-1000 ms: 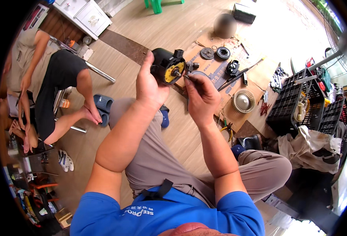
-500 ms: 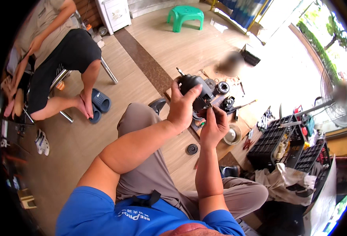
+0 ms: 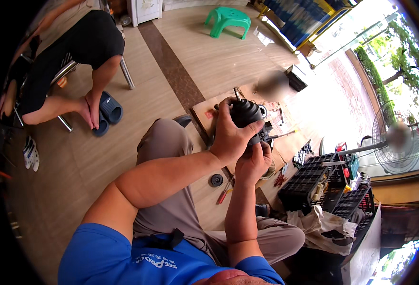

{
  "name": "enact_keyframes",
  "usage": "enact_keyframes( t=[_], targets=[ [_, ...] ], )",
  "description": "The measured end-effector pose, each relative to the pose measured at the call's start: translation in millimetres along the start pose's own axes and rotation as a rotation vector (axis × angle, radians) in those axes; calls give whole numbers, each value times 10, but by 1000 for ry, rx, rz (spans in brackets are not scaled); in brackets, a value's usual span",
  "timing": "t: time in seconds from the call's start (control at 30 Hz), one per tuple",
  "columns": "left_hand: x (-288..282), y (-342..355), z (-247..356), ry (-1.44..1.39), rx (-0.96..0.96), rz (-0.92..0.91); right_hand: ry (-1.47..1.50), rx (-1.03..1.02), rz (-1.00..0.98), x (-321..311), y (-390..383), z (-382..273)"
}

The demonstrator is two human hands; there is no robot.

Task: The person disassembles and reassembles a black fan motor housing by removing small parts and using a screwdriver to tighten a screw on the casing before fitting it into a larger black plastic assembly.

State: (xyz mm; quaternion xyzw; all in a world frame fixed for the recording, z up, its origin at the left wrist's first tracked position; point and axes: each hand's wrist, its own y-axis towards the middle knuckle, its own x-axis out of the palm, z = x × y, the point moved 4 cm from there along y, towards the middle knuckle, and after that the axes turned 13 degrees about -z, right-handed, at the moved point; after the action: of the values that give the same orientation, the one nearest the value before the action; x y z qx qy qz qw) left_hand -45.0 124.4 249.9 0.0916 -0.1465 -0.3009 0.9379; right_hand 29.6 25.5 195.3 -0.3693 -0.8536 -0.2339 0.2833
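My left hand [image 3: 231,135] is wrapped round a black part [image 3: 246,113] with stepped, ribbed rings, held over a flattened cardboard sheet [image 3: 204,108]. A short metal piece [image 3: 238,93] shows just beyond the fingers. At the part's near lower end, my right hand [image 3: 253,164] is closed, thumb and fingers together against it. Whether something small sits in that pinch is hidden. Behind the hands, partly covered, a pale finned fan wheel [image 3: 268,171] and other dark parts lie on the cardboard.
Close to my knee are a black round cap [image 3: 216,180] and a red-handled screwdriver [image 3: 222,195]. Black plastic crates [image 3: 298,187] with tools and cloth stand at right, below a standing fan [image 3: 399,137]. A green stool [image 3: 228,23] stands far off; a person sits at left near slippers [image 3: 108,111].
The black part has turned, so its ribbed rings now face up toward me. My right hand has come closer under it. The whole view has shifted, showing more of the right side.
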Motion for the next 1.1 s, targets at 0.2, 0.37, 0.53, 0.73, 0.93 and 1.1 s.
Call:
enact_keyframes(
  t=[0.2,0.37,0.53,0.73,0.93,1.1],
  targets=[
    [-34,-10,5,-245,-120,43,-118,-30,-26,0,-20,-6],
    [-75,18,-16,-378,-209,86,-332,-144,9,-3,-23,-23],
    [-42,27,-27,-658,-256,101,-408,-223,-139,46,-16,-109],
    [-75,47,-47,-713,-364,51,-364,-179,-232,54,-15,-131],
    [-71,60,-109,-710,-450,-6,-377,-236,-295,51,-5,-176],
    [-57,68,-147,-710,-446,-47,-454,-191,-231,22,-4,-202]
  ],
)
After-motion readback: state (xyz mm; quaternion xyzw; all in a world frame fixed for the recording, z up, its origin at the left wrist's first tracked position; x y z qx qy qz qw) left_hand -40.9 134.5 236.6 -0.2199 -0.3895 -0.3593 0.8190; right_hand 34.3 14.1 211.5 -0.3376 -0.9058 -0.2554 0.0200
